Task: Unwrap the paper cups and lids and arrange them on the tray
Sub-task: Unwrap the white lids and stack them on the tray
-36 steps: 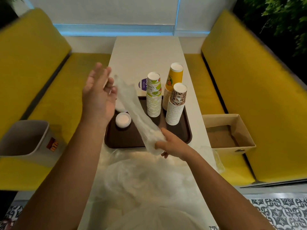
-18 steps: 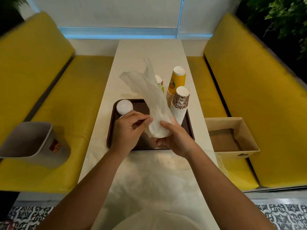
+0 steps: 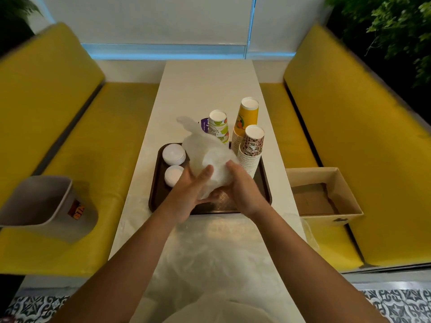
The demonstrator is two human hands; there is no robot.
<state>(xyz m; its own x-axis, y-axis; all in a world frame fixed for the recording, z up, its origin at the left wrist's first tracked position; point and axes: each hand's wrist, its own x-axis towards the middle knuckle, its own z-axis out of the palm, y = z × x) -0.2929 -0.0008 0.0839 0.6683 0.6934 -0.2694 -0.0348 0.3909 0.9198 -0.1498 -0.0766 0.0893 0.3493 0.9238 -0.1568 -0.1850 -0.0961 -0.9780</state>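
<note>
Left hand point(image 3: 186, 192) fingers are lying pretty straight against the wrapped lids point(image 3: 211, 159). The right hand point(image 3: 243, 185) is curling round the other side, and both are holding the bundle over the brown tray point(image 3: 265, 199). Cup stacks point(image 3: 253, 148) are crowding right behind it, and two bare lid piles point(image 3: 173, 153) are sitting at the tray's left. The wrap is looking cloudy and crinkly, with its loose end sticking up and partly hiding the green cup stack point(image 3: 219, 125).
</note>
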